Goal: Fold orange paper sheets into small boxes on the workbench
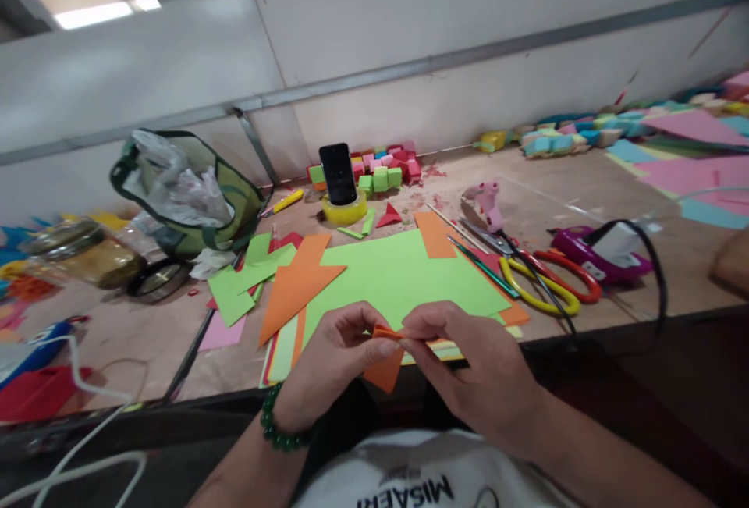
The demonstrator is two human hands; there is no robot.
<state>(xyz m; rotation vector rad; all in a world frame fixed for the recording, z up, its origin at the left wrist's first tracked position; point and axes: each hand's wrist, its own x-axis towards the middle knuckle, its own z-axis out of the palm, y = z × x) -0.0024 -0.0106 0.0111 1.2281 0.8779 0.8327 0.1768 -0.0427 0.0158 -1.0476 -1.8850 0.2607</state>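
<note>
A small piece of orange paper (pixel 385 371), partly folded, is held up over the table's front edge between my two hands. My left hand (pixel 333 356), with a green bead bracelet on its wrist, pinches the paper's left side between thumb and fingers. On the right, my right hand (pixel 477 360) pinches the upper fold with thumb and forefinger. Just beyond them lies a stack of coloured sheets with a green sheet (pixel 386 274) on top. Larger cut orange paper (pixel 301 285) rests on the stack's left side, and an orange strip (pixel 436 235) on its far right.
Scissors (pixel 541 282), a green pencil (pixel 485 270) and a pink glue gun (pixel 487 204) lie to the right. A phone (pixel 338 172) stands in a yellow tape roll (pixel 345 210) before several paper cubes (pixel 380 179). Left are a green bag (pixel 234 207) and a jar (pixel 87 250).
</note>
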